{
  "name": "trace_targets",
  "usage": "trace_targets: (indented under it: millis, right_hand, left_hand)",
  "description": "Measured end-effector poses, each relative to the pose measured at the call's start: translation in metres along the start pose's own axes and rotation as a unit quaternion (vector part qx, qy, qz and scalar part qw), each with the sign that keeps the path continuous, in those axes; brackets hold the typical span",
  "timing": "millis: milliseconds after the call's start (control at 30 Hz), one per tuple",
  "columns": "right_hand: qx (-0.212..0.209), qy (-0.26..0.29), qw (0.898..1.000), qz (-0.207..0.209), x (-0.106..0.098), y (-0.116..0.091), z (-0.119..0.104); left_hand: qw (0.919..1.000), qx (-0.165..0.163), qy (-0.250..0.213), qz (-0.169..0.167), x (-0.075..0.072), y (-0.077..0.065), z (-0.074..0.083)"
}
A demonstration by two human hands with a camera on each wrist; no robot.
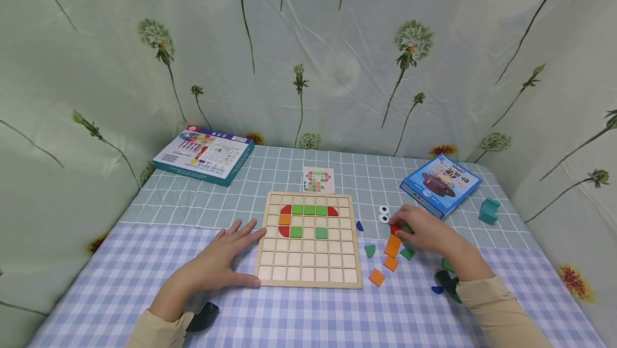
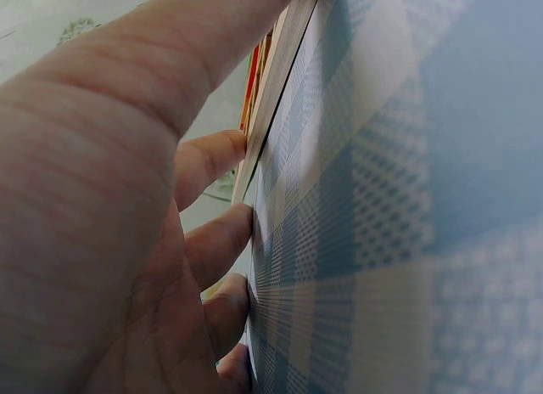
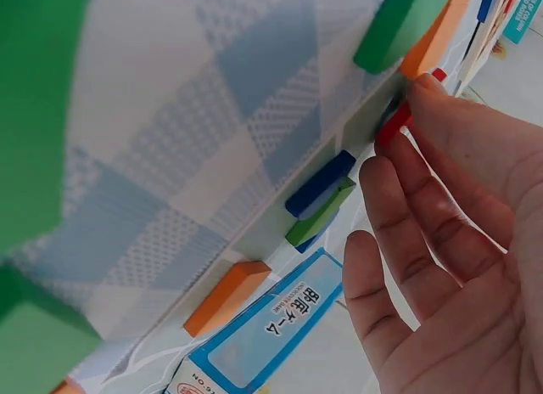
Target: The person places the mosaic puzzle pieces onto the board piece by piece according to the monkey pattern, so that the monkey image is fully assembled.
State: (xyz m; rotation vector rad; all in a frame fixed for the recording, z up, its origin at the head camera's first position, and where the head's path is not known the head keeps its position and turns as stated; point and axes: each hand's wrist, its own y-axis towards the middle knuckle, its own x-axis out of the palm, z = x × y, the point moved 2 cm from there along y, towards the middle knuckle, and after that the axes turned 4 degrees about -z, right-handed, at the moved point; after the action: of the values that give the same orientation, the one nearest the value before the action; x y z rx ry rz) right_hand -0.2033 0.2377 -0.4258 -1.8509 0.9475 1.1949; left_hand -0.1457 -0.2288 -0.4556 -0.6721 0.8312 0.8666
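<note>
Fingers of the right hand [image 1: 429, 230] pinch one red piece [image 3: 394, 125] by thumb and forefinger, to the right of the wooden grid board [image 1: 308, 258] on the counter [image 1: 289, 318]. Those of the left hand [image 1: 217, 259] are spread and grasp nothing, thumb and forefinger touching the board's left edge. Nine pieces sit in the board's upper part: five green squares [image 1: 309, 210], three red rounded pieces [image 1: 286, 209] and one orange square [image 1: 285, 220]. One printed card [image 1: 318, 180] lies just past the far edge. Two eye discs [image 1: 383, 218] lie just beyond the held piece; orange pieces [image 1: 377, 277] and two green quarter-rounds [image 1: 369, 250] lie nearer the person. One blue piece [image 1: 359, 226] is beside the board, another by the right sleeve [image 1: 496, 305]. Hand and wrist cover some loose pieces, so their total cannot be told. Two boxes lie farther back: one white and teal box [image 1: 204, 155] at left, one blue box [image 1: 443, 182] at right, with one teal object [image 1: 489, 210] to its right.
</note>
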Motion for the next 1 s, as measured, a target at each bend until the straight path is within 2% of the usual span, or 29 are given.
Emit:
trace_targets:
  millis: [267,433,567,733,1000]
  right_hand:
    - [-0.022,0.004,1.000,0.022,-0.008,0.003,-0.019]
    - [-0.024,0.026,0.999,0.006,-0.010,0.012,-0.042]
    - [-0.041,0.037,0.998,-0.009,-0.005,0.023,-0.058]
    - [-0.071,0.024,0.997,-0.012,0.003,0.037,-0.074]
    - [-0.094,0.010,0.995,-0.026,0.012,0.053,-0.094]
  left_hand:
    - [1.0000,-0.001,0.002,-0.003,-0.003,0.001,0.002]
    - [1.0000,-0.001,0.001,-0.004,-0.003,0.001,0.003]
    - [1.0000,-0.003,0.000,-0.005,-0.002,0.000,0.002]
    - [1.0000,-0.003,-0.003,-0.004,-0.001,-0.001,0.000]
    - [1.0000,0.001,-0.005,-0.001,0.000,-0.001,-0.001]
